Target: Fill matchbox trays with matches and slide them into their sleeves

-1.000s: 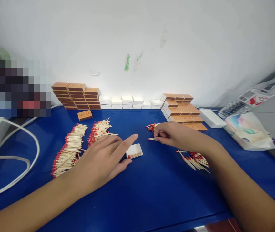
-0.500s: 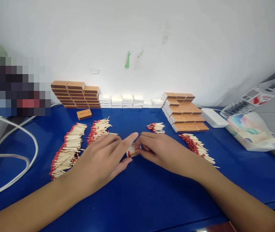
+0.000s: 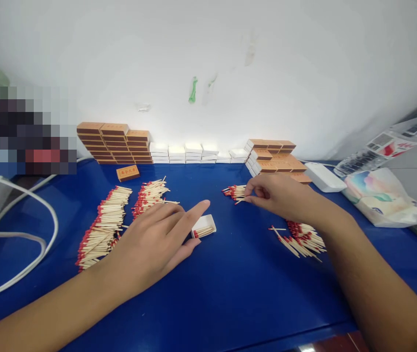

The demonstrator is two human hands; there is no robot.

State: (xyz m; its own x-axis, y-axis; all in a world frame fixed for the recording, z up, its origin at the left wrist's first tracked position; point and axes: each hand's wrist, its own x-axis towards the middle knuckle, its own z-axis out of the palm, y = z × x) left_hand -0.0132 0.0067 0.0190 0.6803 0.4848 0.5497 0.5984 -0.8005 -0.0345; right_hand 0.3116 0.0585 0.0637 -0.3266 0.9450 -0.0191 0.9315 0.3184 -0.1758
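A small white matchbox tray (image 3: 203, 225) with a few red-tipped matches in it lies on the blue table (image 3: 230, 283). My left hand (image 3: 157, 239) rests flat beside it, fingers spread, the index fingertip and thumb touching the tray's left side. My right hand (image 3: 276, 194) reaches to a small pile of matches (image 3: 233, 191) behind the tray, its fingertips pinched together at the pile's edge. Another pile of matches (image 3: 300, 238) lies under my right wrist.
Two long heaps of matches (image 3: 104, 227) (image 3: 149, 195) lie left. Brown matchbox stacks (image 3: 115, 143) (image 3: 276, 156) and white trays (image 3: 194, 153) line the wall; one loose brown box (image 3: 128, 172). White cables (image 3: 28, 234) at left. A white box (image 3: 322, 177) and a tissue pack (image 3: 377, 198) at right.
My right hand left the tray, where it had been half a second ago, and went back up to the small match pile. The left hand stayed put.
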